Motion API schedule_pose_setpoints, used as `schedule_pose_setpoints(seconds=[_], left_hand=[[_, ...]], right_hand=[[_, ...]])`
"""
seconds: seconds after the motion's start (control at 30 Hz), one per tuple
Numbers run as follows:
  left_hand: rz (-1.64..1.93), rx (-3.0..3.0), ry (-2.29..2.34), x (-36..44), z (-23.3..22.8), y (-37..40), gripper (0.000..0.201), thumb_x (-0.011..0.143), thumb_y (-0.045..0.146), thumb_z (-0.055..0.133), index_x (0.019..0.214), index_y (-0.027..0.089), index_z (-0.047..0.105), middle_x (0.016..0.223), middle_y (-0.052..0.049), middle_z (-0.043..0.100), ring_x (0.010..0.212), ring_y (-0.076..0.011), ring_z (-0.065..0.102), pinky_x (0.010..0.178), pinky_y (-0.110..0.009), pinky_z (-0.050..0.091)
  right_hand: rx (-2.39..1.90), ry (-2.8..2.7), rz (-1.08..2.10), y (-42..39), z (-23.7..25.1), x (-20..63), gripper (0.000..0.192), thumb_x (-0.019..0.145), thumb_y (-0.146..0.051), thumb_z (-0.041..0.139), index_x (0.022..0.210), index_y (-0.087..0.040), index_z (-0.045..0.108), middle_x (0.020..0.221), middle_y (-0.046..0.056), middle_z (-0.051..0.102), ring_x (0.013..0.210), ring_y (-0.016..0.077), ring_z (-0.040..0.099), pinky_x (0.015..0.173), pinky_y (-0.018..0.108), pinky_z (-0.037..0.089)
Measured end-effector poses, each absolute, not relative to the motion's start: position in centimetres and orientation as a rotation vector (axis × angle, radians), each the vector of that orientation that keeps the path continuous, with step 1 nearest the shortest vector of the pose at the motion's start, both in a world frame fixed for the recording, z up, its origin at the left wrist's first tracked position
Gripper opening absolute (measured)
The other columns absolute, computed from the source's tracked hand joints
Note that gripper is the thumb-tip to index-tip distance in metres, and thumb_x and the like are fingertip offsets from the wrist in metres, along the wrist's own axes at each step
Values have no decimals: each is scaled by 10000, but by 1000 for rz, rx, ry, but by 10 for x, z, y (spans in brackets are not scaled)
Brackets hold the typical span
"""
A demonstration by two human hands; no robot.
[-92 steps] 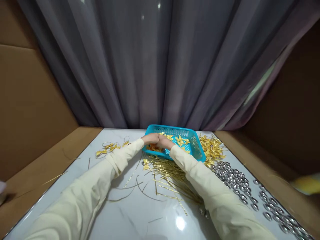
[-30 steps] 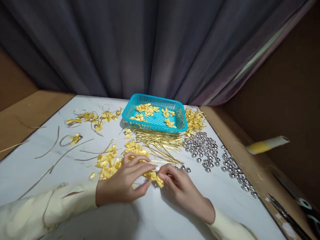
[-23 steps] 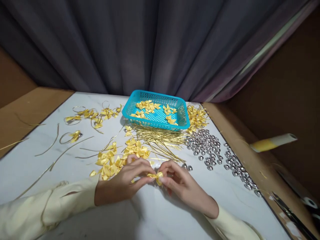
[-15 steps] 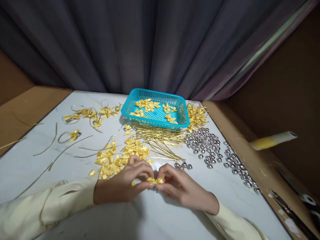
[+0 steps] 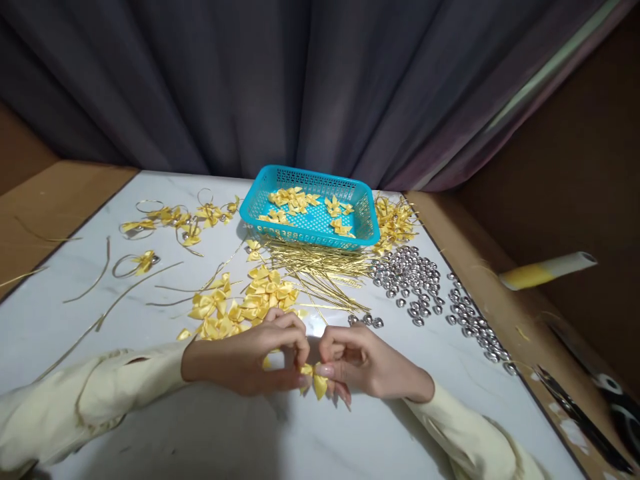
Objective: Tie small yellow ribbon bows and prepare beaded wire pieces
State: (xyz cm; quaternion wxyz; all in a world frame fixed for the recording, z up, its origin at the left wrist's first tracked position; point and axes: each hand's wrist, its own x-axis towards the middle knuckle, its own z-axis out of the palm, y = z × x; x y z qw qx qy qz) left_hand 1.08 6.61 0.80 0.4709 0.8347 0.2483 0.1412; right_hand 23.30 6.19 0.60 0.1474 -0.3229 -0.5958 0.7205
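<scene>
Between my two hands, low over the white tabletop, is a small yellow ribbon bow [image 5: 319, 383]. My left hand [image 5: 260, 357] pinches its left side between thumb and fingers. From the right, my right hand [image 5: 363, 363] grips the same bow, its thumb lying across the upper part. Ribbon tails hang below the fingertips. Just beyond my left hand lies a pile of yellow bows [image 5: 267, 293]. Behind my hands is a bundle of gold twist ties [image 5: 320, 263]. Several silver jingle bells [image 5: 367, 321] sit past my right hand.
A blue perforated basket [image 5: 307, 238] holds some bows at the back. Bows on gold ties [image 5: 173, 220] lie back left, more [image 5: 395, 220] back right. Many silver bells [image 5: 407, 273] spread along the right. A ribbon roll [image 5: 547, 271], tweezers [image 5: 575, 413] and scissors [image 5: 613, 393] are at the right edge.
The bow has turned between my fingers, so its tails now point down toward me. My right fingers have shifted under it. The view has tilted slightly.
</scene>
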Motion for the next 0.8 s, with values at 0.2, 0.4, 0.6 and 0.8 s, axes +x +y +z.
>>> schedule_pose_setpoints(seconds=[0.2, 0.4, 0.6, 0.8], left_hand=[[240, 2028, 644, 12, 7, 68, 216, 963, 286, 372, 790, 200, 468, 894, -20, 509, 955, -181, 421, 885, -321, 289], [314, 2029, 784, 14, -2, 66, 211, 962, 280, 356, 801, 190, 457, 894, -30, 459, 955, -189, 407, 882, -356, 280], [458, 2107, 853, 16, -14, 64, 267, 976, 299, 337, 768, 184, 457, 860, -21, 473, 945, -190, 423, 838, -353, 273], [430, 2150, 893, 15, -17, 65, 278, 982, 293, 360, 766, 186, 498, 855, -15, 509, 963, -187, 429, 838, -347, 272]], right_hand=[[-887, -1880, 2038, 68, 3, 239, 340, 855, -465, 574, 724, -184, 435, 568, -30, 551, 436, 60, 509, 412, 161, 405], [-872, -1463, 2240, 66, -6, 235, 344, 836, -461, 612, 749, -189, 421, 568, -11, 642, 367, 70, 524, 397, 191, 443], [-898, -1362, 2221, 63, -9, 231, 356, 802, -458, 655, 736, -177, 445, 554, 1, 653, 385, 96, 564, 413, 212, 453], [-1092, -1476, 2086, 64, -6, 230, 421, 758, -547, 656, 709, -183, 450, 542, -11, 613, 415, 95, 544, 424, 213, 419]])
